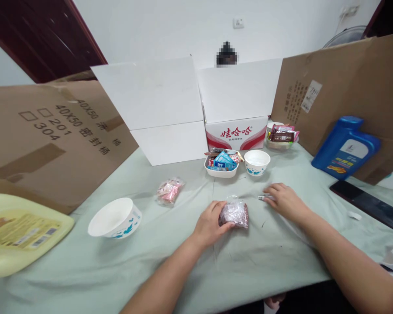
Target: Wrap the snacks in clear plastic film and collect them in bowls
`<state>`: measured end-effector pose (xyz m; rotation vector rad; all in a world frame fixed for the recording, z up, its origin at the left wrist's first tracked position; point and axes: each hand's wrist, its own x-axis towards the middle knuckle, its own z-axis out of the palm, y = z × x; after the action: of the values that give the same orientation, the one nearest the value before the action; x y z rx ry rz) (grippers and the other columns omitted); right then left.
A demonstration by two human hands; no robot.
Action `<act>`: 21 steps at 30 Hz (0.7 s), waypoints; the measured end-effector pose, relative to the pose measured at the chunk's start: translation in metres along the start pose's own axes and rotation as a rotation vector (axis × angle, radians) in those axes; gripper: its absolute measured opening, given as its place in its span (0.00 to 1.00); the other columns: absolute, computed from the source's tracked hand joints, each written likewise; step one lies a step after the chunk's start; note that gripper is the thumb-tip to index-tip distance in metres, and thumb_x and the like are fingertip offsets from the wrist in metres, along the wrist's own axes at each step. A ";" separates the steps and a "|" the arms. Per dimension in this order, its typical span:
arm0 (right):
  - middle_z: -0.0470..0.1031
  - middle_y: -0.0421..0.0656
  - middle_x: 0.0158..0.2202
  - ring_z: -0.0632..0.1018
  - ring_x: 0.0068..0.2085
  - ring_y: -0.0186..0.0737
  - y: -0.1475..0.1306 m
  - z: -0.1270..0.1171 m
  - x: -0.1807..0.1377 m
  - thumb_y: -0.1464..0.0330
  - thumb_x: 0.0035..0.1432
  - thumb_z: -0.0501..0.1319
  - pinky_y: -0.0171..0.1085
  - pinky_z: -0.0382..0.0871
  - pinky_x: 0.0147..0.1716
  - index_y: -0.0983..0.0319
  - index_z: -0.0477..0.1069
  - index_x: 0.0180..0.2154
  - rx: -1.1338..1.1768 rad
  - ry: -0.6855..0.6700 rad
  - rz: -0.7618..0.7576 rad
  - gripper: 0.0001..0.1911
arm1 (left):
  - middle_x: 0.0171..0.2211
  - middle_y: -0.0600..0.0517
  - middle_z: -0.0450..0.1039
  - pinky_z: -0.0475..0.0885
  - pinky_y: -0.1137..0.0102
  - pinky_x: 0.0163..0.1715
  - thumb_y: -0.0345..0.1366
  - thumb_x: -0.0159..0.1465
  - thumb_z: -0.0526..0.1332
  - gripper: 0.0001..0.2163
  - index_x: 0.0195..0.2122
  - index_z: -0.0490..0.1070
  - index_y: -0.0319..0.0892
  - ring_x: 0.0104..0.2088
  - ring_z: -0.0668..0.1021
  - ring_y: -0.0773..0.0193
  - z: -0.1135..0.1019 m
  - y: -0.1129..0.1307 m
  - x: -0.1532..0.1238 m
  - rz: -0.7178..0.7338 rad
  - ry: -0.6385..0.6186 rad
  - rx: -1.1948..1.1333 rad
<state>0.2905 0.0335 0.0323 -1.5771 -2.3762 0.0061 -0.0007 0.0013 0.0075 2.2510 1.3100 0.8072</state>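
My left hand [211, 223] is closed around a small clear plastic bag of dark red sweets [236, 213] resting on the pale green tablecloth [170, 261]. My right hand [283, 199] lies just to the right of the bag, fingers curled over a small silvery object [262, 198] that I cannot make out. A second clear bag with pink sweets [169, 190] lies to the left, apart from both hands.
Behind my hands stand a white dish of wrapped snacks [222, 165] and an empty white bowl [256, 162]. Another empty bowl [115, 219] sits at left beside a yellow jug [16, 231]. Cardboard and white boxes [170, 109] wall the back. A blue bottle [345, 148] and dark phone [370, 206] lie at right.
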 end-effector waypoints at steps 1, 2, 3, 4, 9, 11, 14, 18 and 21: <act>0.74 0.53 0.48 0.73 0.50 0.52 -0.011 0.006 -0.001 0.64 0.61 0.58 0.50 0.67 0.50 0.62 0.71 0.48 0.086 0.080 -0.068 0.15 | 0.48 0.46 0.69 0.71 0.60 0.49 0.39 0.56 0.68 0.23 0.52 0.66 0.43 0.48 0.74 0.54 0.001 0.002 0.000 0.002 0.002 -0.028; 0.71 0.54 0.52 0.71 0.54 0.52 -0.024 0.012 -0.003 0.60 0.61 0.59 0.50 0.66 0.52 0.61 0.67 0.54 0.184 0.136 -0.145 0.22 | 0.47 0.46 0.69 0.71 0.61 0.49 0.39 0.57 0.68 0.22 0.51 0.67 0.43 0.48 0.74 0.55 0.001 0.003 0.000 0.013 0.001 -0.062; 0.68 0.55 0.56 0.69 0.56 0.51 -0.039 0.018 -0.005 0.57 0.60 0.60 0.50 0.65 0.54 0.62 0.61 0.59 0.270 0.149 -0.233 0.29 | 0.47 0.46 0.69 0.71 0.62 0.49 0.39 0.57 0.68 0.20 0.50 0.68 0.43 0.48 0.74 0.56 0.002 0.004 0.000 0.026 -0.003 -0.098; 0.65 0.56 0.58 0.67 0.58 0.52 -0.053 0.024 -0.006 0.55 0.57 0.63 0.50 0.64 0.55 0.62 0.56 0.62 0.330 0.131 -0.311 0.37 | 0.47 0.47 0.69 0.71 0.63 0.48 0.39 0.57 0.68 0.20 0.49 0.69 0.43 0.47 0.74 0.57 0.002 0.004 0.000 0.037 -0.007 -0.134; 0.73 0.50 0.45 0.73 0.46 0.47 -0.078 0.031 -0.003 0.65 0.60 0.60 0.48 0.69 0.45 0.59 0.67 0.54 0.414 0.108 -0.399 0.20 | 0.40 0.50 0.72 0.72 0.69 0.39 0.31 0.57 0.65 0.14 0.45 0.72 0.43 0.39 0.75 0.62 -0.009 -0.006 0.002 0.024 0.021 -0.227; 0.74 0.48 0.39 0.74 0.42 0.44 -0.068 0.027 0.001 0.68 0.63 0.55 0.44 0.70 0.42 0.59 0.71 0.44 0.483 0.214 -0.351 0.09 | 0.36 0.51 0.73 0.71 0.69 0.40 0.29 0.57 0.63 0.11 0.42 0.73 0.43 0.37 0.75 0.63 -0.020 -0.013 0.005 0.020 0.062 -0.229; 0.74 0.45 0.34 0.75 0.38 0.42 -0.048 0.020 0.004 0.68 0.63 0.53 0.41 0.70 0.39 0.58 0.70 0.37 0.580 0.363 -0.202 0.07 | 0.36 0.51 0.73 0.71 0.68 0.41 0.27 0.58 0.60 0.09 0.38 0.74 0.42 0.38 0.76 0.63 -0.037 -0.025 0.009 0.028 0.118 -0.195; 0.73 0.43 0.33 0.75 0.36 0.42 -0.030 0.016 0.006 0.69 0.58 0.54 0.40 0.69 0.37 0.59 0.67 0.34 0.518 0.312 -0.045 0.04 | 0.38 0.50 0.73 0.71 0.67 0.42 0.25 0.56 0.58 0.12 0.40 0.74 0.42 0.40 0.76 0.62 -0.045 -0.039 0.010 -0.017 0.062 -0.019; 0.73 0.44 0.32 0.74 0.37 0.44 -0.019 0.016 0.006 0.74 0.48 0.55 0.41 0.69 0.39 0.60 0.67 0.30 0.345 0.124 -0.022 0.06 | 0.37 0.49 0.74 0.70 0.62 0.44 0.29 0.59 0.60 0.08 0.39 0.74 0.42 0.41 0.74 0.57 -0.042 -0.042 0.008 -0.050 0.095 0.236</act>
<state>0.2670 0.0341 0.0214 -1.3476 -2.1579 0.2896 -0.0526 0.0314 0.0158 2.3726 1.5725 0.7860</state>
